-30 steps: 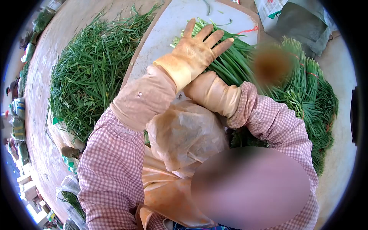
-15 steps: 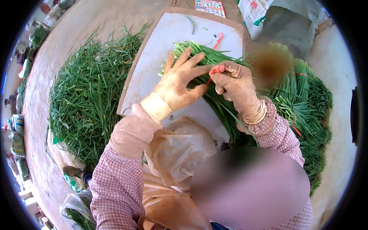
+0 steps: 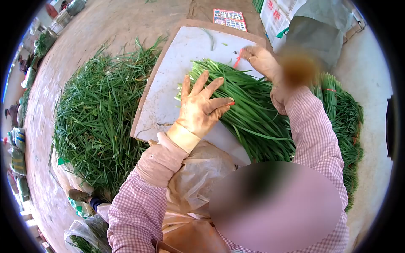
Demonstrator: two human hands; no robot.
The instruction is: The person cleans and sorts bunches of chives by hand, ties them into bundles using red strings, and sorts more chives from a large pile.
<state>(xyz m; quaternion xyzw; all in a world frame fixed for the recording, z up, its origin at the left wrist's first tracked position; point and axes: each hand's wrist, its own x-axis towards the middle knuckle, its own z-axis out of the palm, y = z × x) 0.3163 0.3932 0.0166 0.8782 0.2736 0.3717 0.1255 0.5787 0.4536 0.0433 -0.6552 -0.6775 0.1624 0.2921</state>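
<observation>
A bundle of garlic chives (image 3: 253, 109) lies across a pale board (image 3: 158, 101), its light cut ends toward the upper left. My left hand (image 3: 200, 105), in a stained rubber glove, rests on the bundle. Its thumb and index finger pinch one red end of a tie (image 3: 230, 103), while the other fingers spread over the stems. At the bundle's far side my right hand (image 3: 259, 61), gloved too, has its fingertips closed on the other end of the red tie (image 3: 238, 59). Any stretch of tie beneath the chives is hidden.
A large heap of loose greens (image 3: 101, 114) is on the left. Tied chive bundles (image 3: 333, 101) are stacked at right. Beyond the board are a printed sheet (image 3: 230, 19) and a grey covering (image 3: 316, 38). A blurred patch hides part of the right side.
My right hand has left the spot beside my left thumb and moved up and away to the tie's far end. My left hand has shifted slightly and now pinches the near end.
</observation>
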